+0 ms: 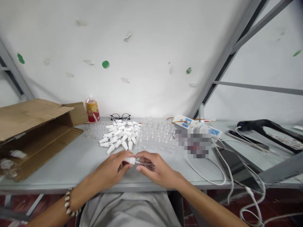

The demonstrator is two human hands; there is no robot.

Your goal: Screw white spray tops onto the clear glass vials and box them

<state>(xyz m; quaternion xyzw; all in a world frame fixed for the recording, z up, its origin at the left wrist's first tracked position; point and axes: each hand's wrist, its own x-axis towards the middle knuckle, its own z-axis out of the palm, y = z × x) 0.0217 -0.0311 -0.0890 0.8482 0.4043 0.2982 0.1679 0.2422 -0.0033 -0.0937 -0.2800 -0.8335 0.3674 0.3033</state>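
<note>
White nozzle cap (pixel 130 160) sits between our two hands, just above the front edge of the grey table (pixel 78 160). Our left hand (pixel 115 165) pinches it between thumb and fingers, its narrow end toward our right hand (pixel 159 168). That right hand curls around a clear bottle (pixel 149 164), thumb and fingers closed on its sides, with the bottle's mouth close to the cap; we cannot tell whether the two touch.

Beyond our hands lies a loose pile of white caps (pixel 120 135), thin tubes rising from some. Clear bottles (pixel 155 134) stand massed to the right of the pile, and more clear pieces lie to its left. Behind the pile rest black-framed glasses (pixel 120 117), near a container with a red-and-yellow label (pixel 92 110). On our left an open cardboard box (pixel 30 115) lies on its side; on our right are a power strip (pixel 181 119), white cables and a dark tablet-like device (pixel 239 168).
</note>
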